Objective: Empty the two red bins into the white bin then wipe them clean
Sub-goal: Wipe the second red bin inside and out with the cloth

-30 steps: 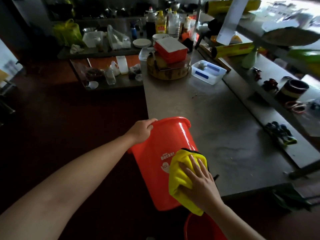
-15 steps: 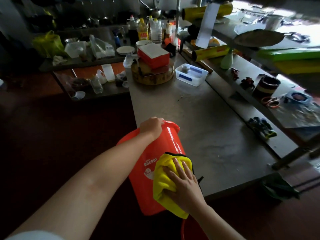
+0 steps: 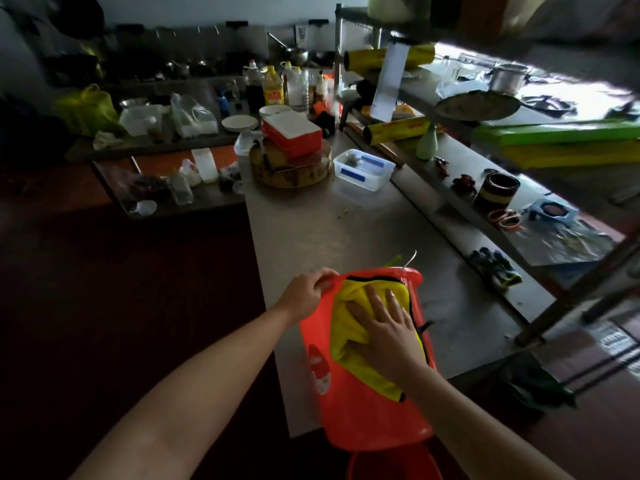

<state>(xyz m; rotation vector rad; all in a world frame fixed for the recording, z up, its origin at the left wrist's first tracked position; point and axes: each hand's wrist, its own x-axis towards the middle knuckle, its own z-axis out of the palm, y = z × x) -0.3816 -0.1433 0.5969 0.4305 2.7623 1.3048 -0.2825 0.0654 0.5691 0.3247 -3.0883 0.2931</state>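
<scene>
Now, at the near edge of the steel counter (image 3: 346, 230), we see one red bin (image 3: 363, 417) tilted, with a second red bin (image 3: 391, 462) just below it. We judge that wiping is under way: a yellow cloth (image 3: 349, 327) lies on the bin's wall, pressed by the flat right hand (image 3: 384, 327), while the left hand (image 3: 304, 296) grips the rim. The next move calls for turning the bin to reach unwiped wall.
</scene>
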